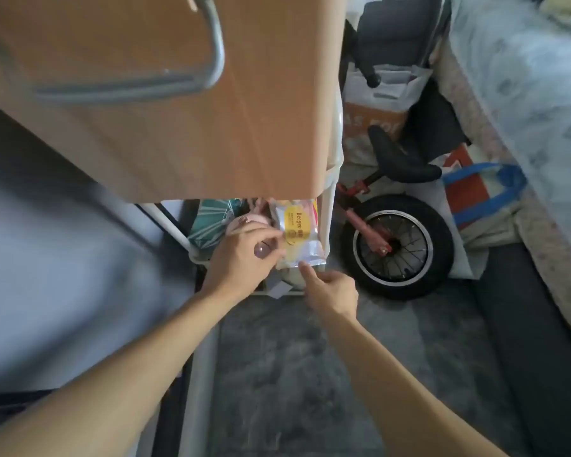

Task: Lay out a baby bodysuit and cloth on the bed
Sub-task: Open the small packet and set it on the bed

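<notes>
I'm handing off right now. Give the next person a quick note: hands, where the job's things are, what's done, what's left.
Left hand: fingers on a plastic packet in the low rack under the wooden board.
Right hand: pinching the packet's lower edge.
Bodysuit and cloth: not identifiable; the packet's contents can't be told.
Bed: at right, nothing seen laid out on it.
Done: nothing yet.
Left: find both items, carry them over, spread them on the bed.
</notes>
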Tool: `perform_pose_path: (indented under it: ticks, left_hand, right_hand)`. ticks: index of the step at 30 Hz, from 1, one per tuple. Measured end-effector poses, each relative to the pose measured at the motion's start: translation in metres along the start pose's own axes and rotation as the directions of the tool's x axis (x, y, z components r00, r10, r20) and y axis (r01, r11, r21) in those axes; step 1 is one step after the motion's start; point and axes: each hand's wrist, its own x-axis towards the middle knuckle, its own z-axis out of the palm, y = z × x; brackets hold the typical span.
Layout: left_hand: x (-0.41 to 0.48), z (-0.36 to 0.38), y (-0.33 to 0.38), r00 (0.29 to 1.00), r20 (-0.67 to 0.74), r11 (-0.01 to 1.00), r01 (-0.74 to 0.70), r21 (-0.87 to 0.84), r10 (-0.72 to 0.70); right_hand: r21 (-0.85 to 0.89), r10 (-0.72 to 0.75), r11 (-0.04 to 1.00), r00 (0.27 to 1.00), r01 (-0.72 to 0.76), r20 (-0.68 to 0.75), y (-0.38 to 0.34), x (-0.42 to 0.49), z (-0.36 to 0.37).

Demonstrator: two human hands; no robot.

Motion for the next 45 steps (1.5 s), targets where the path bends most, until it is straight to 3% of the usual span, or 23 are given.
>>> perform_pose_path:
  ticks: [2, 5, 8, 12, 21, 27, 29, 32, 38, 45]
  left_hand:
    - [0.011, 0.004, -0.003, 0.997, 0.022, 0.993, -0.078, 0.089, 0.076]
    - [0.024, 0.01, -0.004, 0.986, 0.088, 0.971, -0.158, 0.181, 0.144]
    - [0.027, 0.02, -0.004, 0.977, 0.102, 0.955, -0.207, 0.213, 0.189]
    - [0.024, 0.025, 0.006, 0.97, 0.093, 0.939, -0.241, 0.247, 0.224]
    - [0.002, 0.02, 0.029, 0.991, 0.123, 0.997, -0.056, 0.061, 0.048]
    - [-0.01, 0.005, 0.057, 0.979, 0.162, 0.98, -0.148, 0.132, 0.126]
    - [-0.015, 0.0, 0.068, 0.973, 0.195, 0.989, -0.136, 0.06, 0.122]
    - [-0.025, -0.006, 0.093, 0.976, 0.215, 0.988, -0.005, -0.153, 0.038]
    - [0.002, -0.033, 0.188, 0.967, 0.25, 0.88, 0.157, -0.447, -0.045]
    - [0.079, -0.112, 0.374, 0.958, 0.276, 0.827, 0.093, -0.554, 0.077]
  right_hand:
    - [0.244, 0.067, 0.967, 0.998, -0.07, 0.021, 0.005, 0.012, 0.011]
    - [0.535, 0.135, 0.829, 0.987, -0.162, 0.088, 0.008, 0.026, 0.025]
    - [0.689, 0.138, 0.697, 0.98, -0.2, 0.145, 0.004, 0.026, 0.023]
    - [0.679, 0.083, 0.715, 0.985, -0.164, 0.151, 0.009, 0.016, 0.018]
    - [0.664, -0.029, 0.742, 0.985, -0.093, 0.17, 0.015, -0.011, -0.017]
    - [0.625, -0.101, 0.779, 0.974, -0.05, 0.203, 0.003, -0.036, -0.055]
    - [0.572, -0.135, 0.82, 0.969, -0.009, 0.207, -0.004, -0.046, -0.075]
    - [0.446, -0.209, 0.889, 0.958, 0.103, 0.195, -0.018, -0.065, -0.114]
    - [0.357, -0.341, 0.891, 0.932, 0.28, 0.123, -0.073, -0.105, -0.221]
    - [0.373, -0.455, 0.825, 0.891, 0.424, -0.005, -0.19, -0.174, -0.381]
